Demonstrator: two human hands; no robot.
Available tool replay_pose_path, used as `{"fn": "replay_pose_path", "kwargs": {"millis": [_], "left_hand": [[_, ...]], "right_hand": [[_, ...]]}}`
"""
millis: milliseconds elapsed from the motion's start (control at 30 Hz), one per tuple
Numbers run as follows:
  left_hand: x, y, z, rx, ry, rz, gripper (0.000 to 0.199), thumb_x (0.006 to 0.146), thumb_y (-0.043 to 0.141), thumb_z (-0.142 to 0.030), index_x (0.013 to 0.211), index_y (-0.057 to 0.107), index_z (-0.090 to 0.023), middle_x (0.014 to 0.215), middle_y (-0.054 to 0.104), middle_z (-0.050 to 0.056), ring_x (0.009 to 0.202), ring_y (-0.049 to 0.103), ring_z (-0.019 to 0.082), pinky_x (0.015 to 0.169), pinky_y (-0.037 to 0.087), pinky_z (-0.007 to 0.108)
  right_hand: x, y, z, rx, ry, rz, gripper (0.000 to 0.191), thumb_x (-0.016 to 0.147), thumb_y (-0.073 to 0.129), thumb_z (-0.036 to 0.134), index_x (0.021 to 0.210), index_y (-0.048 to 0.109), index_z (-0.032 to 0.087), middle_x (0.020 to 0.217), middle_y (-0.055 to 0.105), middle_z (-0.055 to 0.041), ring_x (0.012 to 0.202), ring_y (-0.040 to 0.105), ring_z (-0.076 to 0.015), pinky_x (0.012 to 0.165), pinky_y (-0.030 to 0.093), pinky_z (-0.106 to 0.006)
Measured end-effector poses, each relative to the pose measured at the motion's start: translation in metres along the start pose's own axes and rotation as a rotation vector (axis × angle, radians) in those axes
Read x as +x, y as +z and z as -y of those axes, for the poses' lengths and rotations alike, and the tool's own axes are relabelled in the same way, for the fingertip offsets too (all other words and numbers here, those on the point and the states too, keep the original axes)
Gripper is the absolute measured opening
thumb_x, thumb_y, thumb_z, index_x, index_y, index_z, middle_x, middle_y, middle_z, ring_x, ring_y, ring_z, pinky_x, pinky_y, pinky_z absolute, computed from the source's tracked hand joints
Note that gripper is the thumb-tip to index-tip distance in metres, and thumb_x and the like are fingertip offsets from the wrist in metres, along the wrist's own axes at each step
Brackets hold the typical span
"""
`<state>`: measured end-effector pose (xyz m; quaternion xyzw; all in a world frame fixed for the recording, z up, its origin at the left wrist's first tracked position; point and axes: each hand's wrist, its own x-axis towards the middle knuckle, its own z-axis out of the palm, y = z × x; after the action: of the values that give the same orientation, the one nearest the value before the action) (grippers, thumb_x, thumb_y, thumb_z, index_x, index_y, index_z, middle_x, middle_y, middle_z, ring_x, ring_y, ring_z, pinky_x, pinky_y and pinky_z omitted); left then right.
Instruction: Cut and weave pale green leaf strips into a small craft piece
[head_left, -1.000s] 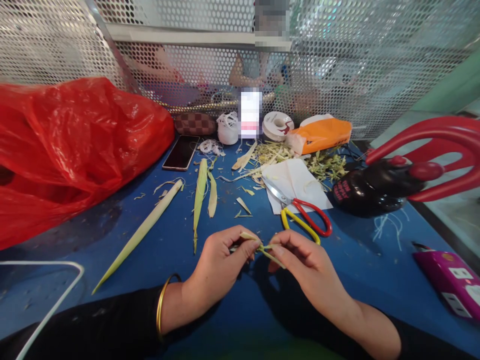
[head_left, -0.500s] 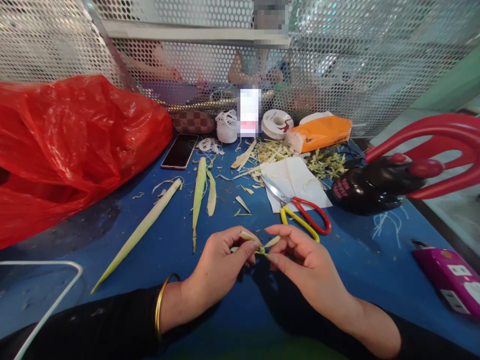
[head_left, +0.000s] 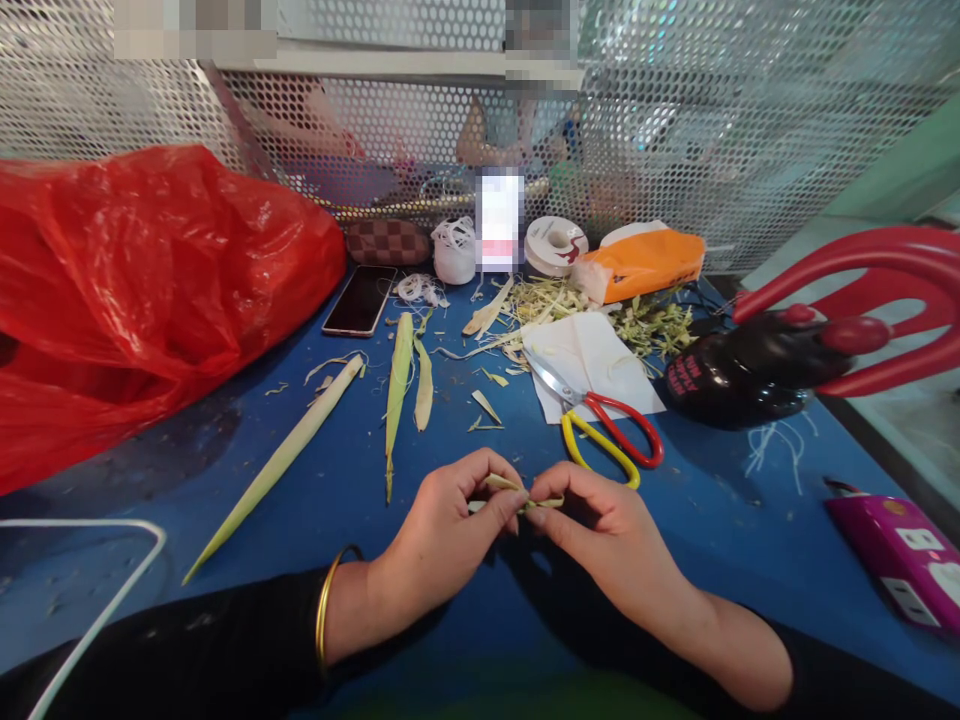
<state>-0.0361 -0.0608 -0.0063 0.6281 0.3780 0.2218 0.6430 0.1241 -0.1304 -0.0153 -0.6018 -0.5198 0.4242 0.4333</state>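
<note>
My left hand (head_left: pixel 457 530) pinches a small pale green leaf piece (head_left: pixel 501 483) between thumb and fingers. Right beside it, my right hand (head_left: pixel 607 525) grips the other end of the same piece, with fingertips almost touching those of the left. The fingers partly hide its shape. Beyond my right hand lie scissors (head_left: pixel 613 428) with one red and one yellow handle, blades resting on a white paper (head_left: pixel 600 355). A long pale green leaf (head_left: pixel 281 465) lies to the left, and shorter leaf strips (head_left: pixel 399 385) lie ahead of my left hand.
A red plastic bag (head_left: pixel 157 300) fills the left. At the back are a phone (head_left: pixel 360 300), white string ball (head_left: pixel 454 252), ribbon spool (head_left: pixel 556 246), orange packet (head_left: pixel 649 265) and plant scraps (head_left: pixel 652 325). A black container (head_left: pixel 731 380) and purple power strip (head_left: pixel 896 560) stand right.
My right hand's index finger and thumb have closed onto the leaf piece, and its fingertips are nearer my left hand. The piece's right end now lies flatter.
</note>
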Motion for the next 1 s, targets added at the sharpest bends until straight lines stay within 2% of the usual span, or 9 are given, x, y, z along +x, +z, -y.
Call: {"fn": "replay_pose_path", "kwargs": {"millis": [333, 467, 567, 700, 1000], "left_hand": [[-0.0013, 0.0034, 0.0012, -0.138, -0.091, 0.029, 0.015, 0.086, 0.056, -0.026, 0.076, 0.051, -0.017, 0.061, 0.055, -0.004, 0.059, 0.051, 0.009, 0.059, 0.043, 0.021], [0.0003, 0.0029, 0.0007, -0.161, -0.114, 0.020, 0.015, 0.086, 0.057, -0.026, 0.076, 0.051, -0.017, 0.059, 0.055, -0.004, 0.058, 0.050, 0.009, 0.058, 0.042, 0.021], [0.0029, 0.0004, -0.0007, -0.167, -0.136, 0.015, 0.015, 0.086, 0.057, -0.027, 0.076, 0.051, -0.017, 0.059, 0.055, -0.005, 0.056, 0.049, 0.008, 0.057, 0.040, 0.021], [0.0041, -0.0017, -0.0022, -0.170, -0.157, 0.018, 0.016, 0.085, 0.057, -0.027, 0.076, 0.049, -0.017, 0.057, 0.053, -0.006, 0.054, 0.047, 0.008, 0.055, 0.039, 0.020], [0.0035, -0.0001, -0.0050, -0.081, -0.185, 0.064, 0.016, 0.086, 0.054, -0.027, 0.074, 0.047, -0.018, 0.054, 0.047, -0.008, 0.049, 0.036, 0.007, 0.047, 0.027, 0.021]], "right_hand": [[0.0002, 0.0005, -0.0014, 0.003, 0.032, 0.002, 0.006, 0.079, 0.061, 0.018, 0.074, 0.060, 0.021, 0.063, 0.059, 0.0044, 0.057, 0.054, -0.0104, 0.053, 0.045, -0.021], [0.0002, -0.0008, 0.0010, 0.046, 0.088, 0.015, 0.006, 0.079, 0.062, 0.022, 0.073, 0.061, 0.020, 0.062, 0.060, 0.0041, 0.056, 0.054, -0.0105, 0.053, 0.044, -0.020], [0.0024, -0.0033, 0.0043, 0.114, 0.149, 0.021, 0.010, 0.083, 0.061, 0.028, 0.079, 0.065, 0.020, 0.067, 0.064, 0.0020, 0.062, 0.060, -0.0118, 0.060, 0.049, -0.022], [0.0049, -0.0058, 0.0061, 0.127, 0.151, -0.014, 0.016, 0.085, 0.058, 0.030, 0.075, 0.063, 0.020, 0.067, 0.065, 0.0013, 0.062, 0.062, -0.0128, 0.062, 0.050, -0.023], [0.0006, -0.0044, 0.0009, 0.023, 0.129, -0.039, 0.023, 0.090, 0.051, 0.033, 0.071, 0.054, 0.021, 0.063, 0.061, 0.0022, 0.059, 0.055, -0.0126, 0.059, 0.045, -0.023]]}}
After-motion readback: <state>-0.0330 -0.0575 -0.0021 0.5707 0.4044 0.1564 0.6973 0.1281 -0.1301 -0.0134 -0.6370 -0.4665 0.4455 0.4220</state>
